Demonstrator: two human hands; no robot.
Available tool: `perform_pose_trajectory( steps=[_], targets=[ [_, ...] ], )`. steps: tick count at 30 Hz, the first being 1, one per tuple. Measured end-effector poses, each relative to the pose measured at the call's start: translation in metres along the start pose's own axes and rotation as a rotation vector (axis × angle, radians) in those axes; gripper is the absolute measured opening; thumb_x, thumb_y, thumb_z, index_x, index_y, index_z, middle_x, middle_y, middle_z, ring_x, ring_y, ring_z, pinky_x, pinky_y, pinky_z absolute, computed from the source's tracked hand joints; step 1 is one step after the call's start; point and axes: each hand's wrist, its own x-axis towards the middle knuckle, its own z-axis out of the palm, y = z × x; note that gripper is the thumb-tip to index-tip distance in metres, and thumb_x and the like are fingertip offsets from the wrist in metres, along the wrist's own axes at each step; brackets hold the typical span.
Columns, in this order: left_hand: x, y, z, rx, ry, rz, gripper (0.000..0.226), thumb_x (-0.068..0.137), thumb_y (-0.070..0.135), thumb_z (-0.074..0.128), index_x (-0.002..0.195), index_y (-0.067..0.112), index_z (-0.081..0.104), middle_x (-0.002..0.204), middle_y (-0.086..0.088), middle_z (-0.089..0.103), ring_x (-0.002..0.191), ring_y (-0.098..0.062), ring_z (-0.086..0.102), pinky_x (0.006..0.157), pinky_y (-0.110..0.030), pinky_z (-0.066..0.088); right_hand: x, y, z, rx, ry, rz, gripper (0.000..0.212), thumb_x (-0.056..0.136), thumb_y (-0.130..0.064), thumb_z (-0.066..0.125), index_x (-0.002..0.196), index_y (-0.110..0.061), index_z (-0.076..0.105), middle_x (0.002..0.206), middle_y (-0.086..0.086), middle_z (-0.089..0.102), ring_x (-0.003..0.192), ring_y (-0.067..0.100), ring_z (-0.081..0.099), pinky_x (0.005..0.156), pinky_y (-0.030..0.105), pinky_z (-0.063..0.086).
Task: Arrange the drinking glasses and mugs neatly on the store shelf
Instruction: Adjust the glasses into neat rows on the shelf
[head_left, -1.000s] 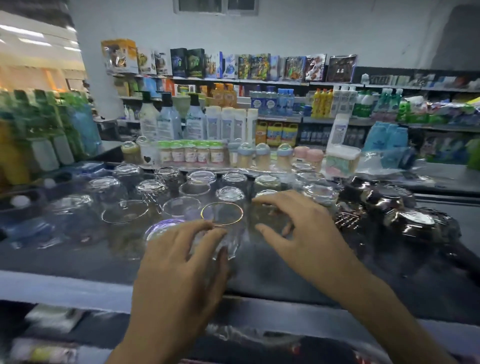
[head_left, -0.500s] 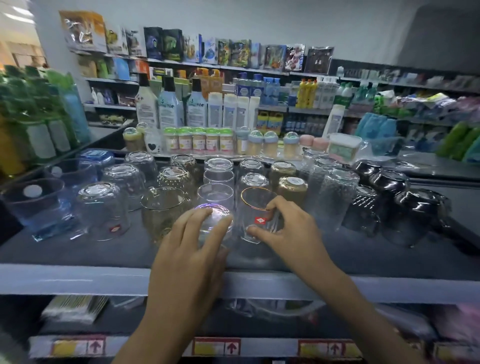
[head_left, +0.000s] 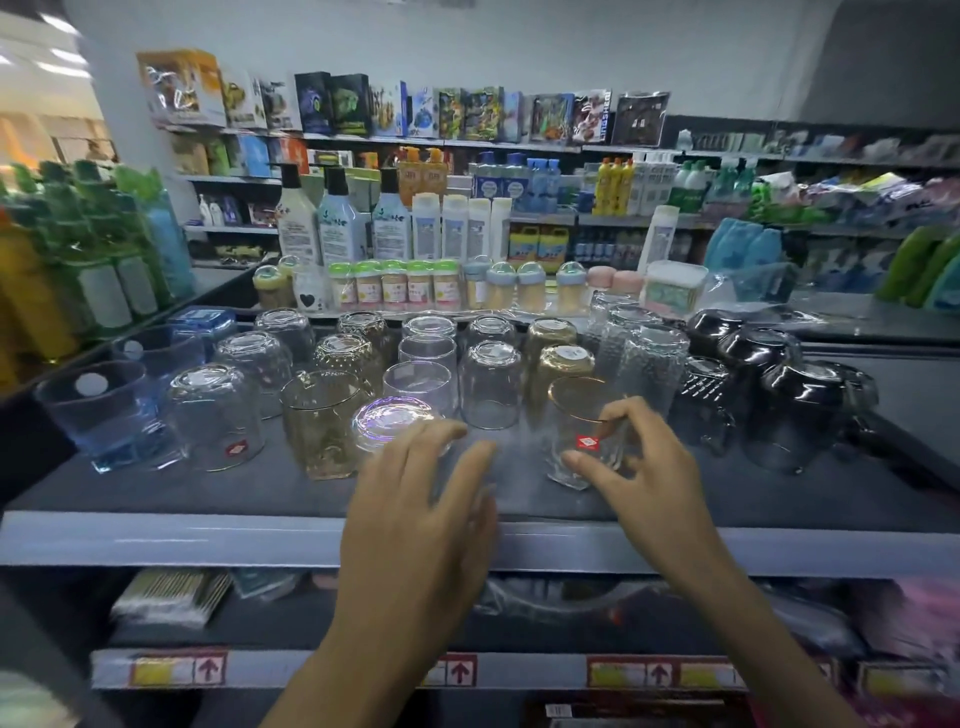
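Several clear glasses stand upside down in rows on the dark shelf top. My right hand grips a gold-rimmed glass with a red sticker, upright and slightly tilted, in front of two amber glasses. My left hand curls around an inverted glass with an iridescent base at the front middle. A gold-rimmed mug stands just left of it. Black mugs sit at the right, blue tumblers at the left.
Small jars with green lids and lotion bottles stand behind the glasses. Green bottles line the left side. The shelf's grey front lip runs below my hands, with a lower shelf and price tags underneath.
My right hand has carried the gold-rimmed glass to the right, away from the iridescent-based glass, opening a gap between them. My left hand stays on the iridescent-based glass.
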Motion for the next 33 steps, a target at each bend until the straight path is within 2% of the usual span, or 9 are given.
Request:
perform_pose_trajectory(
  steps=[5, 9, 12, 16, 21, 23, 26, 30, 33],
  targets=[
    [0.014, 0.031, 0.026, -0.315, -0.153, -0.214, 0.044, 0.093, 0.033, 0.065, 0.136, 0.027, 0.060, 0.130, 0.008, 0.058, 0.115, -0.012, 0.059, 0.091, -0.036, 0.055, -0.008, 0.006, -0.014, 0.147, -0.003, -0.011, 0.056, 0.080, -0.020, 0.087, 0.121, -0.042, 0.057, 0.123, -0.019, 0.056, 0.117, 0.008, 0.059, 0.095, 0.049, 0.055],
    [0.034, 0.045, 0.041, -0.820, -0.270, -0.558, 0.068, 0.087, 0.046, 0.079, 0.147, 0.034, 0.049, 0.127, 0.014, 0.060, 0.112, 0.001, 0.063, 0.093, -0.023, 0.054, -0.006, 0.001, -0.022, 0.109, 0.005, -0.152, 0.074, 0.076, -0.022, 0.088, 0.139, -0.037, 0.052, 0.133, -0.014, 0.059, 0.126, 0.009, 0.056, 0.103, 0.037, 0.052],
    [0.046, 0.048, 0.043, -1.004, -0.345, -0.677, 0.077, 0.080, 0.052, 0.082, 0.147, 0.041, 0.045, 0.127, 0.014, 0.062, 0.112, 0.002, 0.066, 0.096, -0.030, 0.056, -0.005, -0.003, -0.027, -0.015, -0.028, -0.291, 0.078, 0.074, -0.022, 0.085, 0.142, -0.035, 0.050, 0.136, -0.027, 0.053, 0.129, 0.007, 0.052, 0.106, 0.027, 0.047],
    [0.050, 0.051, 0.044, -1.085, -0.277, -0.790, 0.070, 0.077, 0.037, 0.090, 0.138, 0.034, 0.056, 0.123, 0.002, 0.068, 0.112, -0.009, 0.070, 0.093, -0.042, 0.061, 0.001, -0.006, -0.034, -0.152, -0.113, -0.560, 0.078, 0.076, -0.010, 0.084, 0.147, -0.018, 0.051, 0.142, -0.007, 0.055, 0.136, 0.018, 0.048, 0.112, 0.038, 0.044],
    [0.049, 0.057, 0.037, -1.638, -0.200, -1.088, 0.052, 0.092, 0.024, 0.076, 0.138, 0.009, 0.056, 0.126, -0.020, 0.071, 0.115, -0.036, 0.071, 0.102, -0.052, 0.056, 0.005, -0.011, -0.044, 0.056, -0.190, -0.277, 0.092, 0.079, -0.024, 0.090, 0.155, -0.032, 0.039, 0.153, -0.014, 0.044, 0.145, 0.003, 0.037, 0.118, 0.027, 0.036],
    [0.049, 0.059, 0.033, -1.784, -0.180, -1.174, 0.036, 0.096, 0.025, 0.069, 0.128, 0.009, 0.066, 0.118, -0.017, 0.075, 0.117, -0.036, 0.070, 0.104, -0.050, 0.054, 0.004, -0.013, -0.044, 0.331, -0.208, -0.014, 0.095, 0.074, -0.030, 0.091, 0.153, -0.037, 0.039, 0.147, -0.016, 0.051, 0.136, -0.005, 0.047, 0.109, 0.016, 0.042],
    [0.047, 0.061, 0.031, -1.924, -0.161, -1.293, 0.044, 0.096, 0.029, 0.068, 0.133, 0.005, 0.063, 0.116, -0.014, 0.075, 0.109, -0.033, 0.073, 0.099, -0.045, 0.058, 0.001, -0.017, -0.035, 0.576, -0.328, 0.137, 0.084, 0.074, -0.025, 0.088, 0.148, -0.028, 0.048, 0.133, -0.008, 0.068, 0.122, 0.002, 0.063, 0.105, 0.023, 0.051],
    [0.043, 0.056, 0.028, -1.900, -0.294, -1.286, 0.059, 0.095, 0.043, 0.068, 0.136, 0.002, 0.059, 0.128, -0.021, 0.070, 0.113, -0.033, 0.072, 0.093, -0.042, 0.060, -0.001, -0.027, -0.023, 0.629, -0.292, 0.103, 0.068, 0.076, -0.003, 0.085, 0.136, -0.018, 0.057, 0.113, -0.002, 0.077, 0.100, 0.011, 0.075, 0.081, 0.018, 0.056],
    [0.039, 0.045, 0.031, -1.615, -0.290, -1.189, 0.040, 0.100, 0.044, 0.059, 0.121, 0.010, 0.067, 0.112, -0.015, 0.077, 0.105, -0.032, 0.075, 0.093, -0.045, 0.060, 0.005, -0.026, -0.016, 0.571, -0.232, 0.089, 0.080, 0.065, -0.016, 0.092, 0.137, -0.023, 0.059, 0.115, -0.003, 0.077, 0.103, 0.011, 0.074, 0.082, 0.019, 0.056]
  ],
)
